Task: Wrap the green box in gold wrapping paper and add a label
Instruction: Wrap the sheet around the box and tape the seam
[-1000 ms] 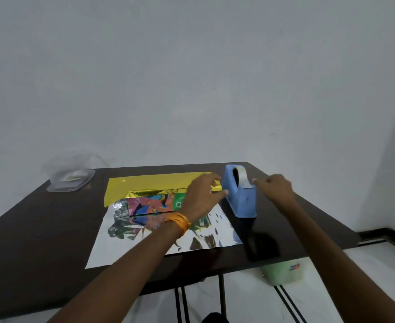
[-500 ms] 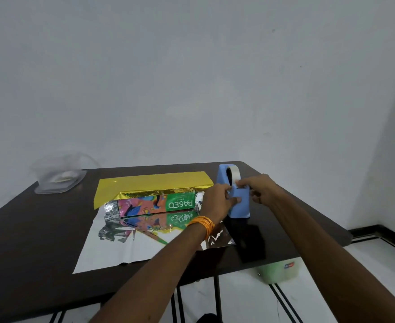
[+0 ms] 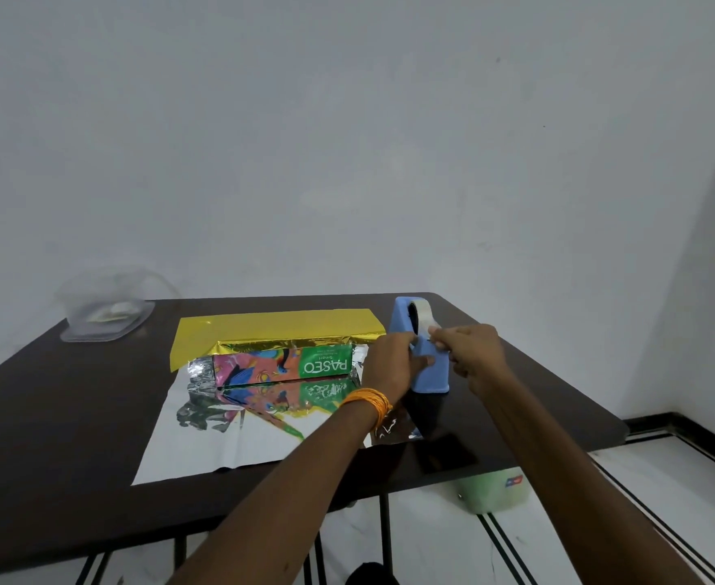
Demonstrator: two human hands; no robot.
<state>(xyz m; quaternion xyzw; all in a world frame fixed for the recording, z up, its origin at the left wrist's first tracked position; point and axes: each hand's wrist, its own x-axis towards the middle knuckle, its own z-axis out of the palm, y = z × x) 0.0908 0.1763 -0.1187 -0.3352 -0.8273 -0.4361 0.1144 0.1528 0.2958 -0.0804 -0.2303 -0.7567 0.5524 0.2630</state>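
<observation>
Box: lies mid-surface on the paper, silver side up, gold far flap folded over the top; near face bare. Hands close but apart, both at the dispenser just right of the box. Left hand: grips the dispenser's left side, fingers curled. Right hand: pinches at its near top edge; cannot tell whether tape sits between the fingertips. Clear container at far left.
</observation>
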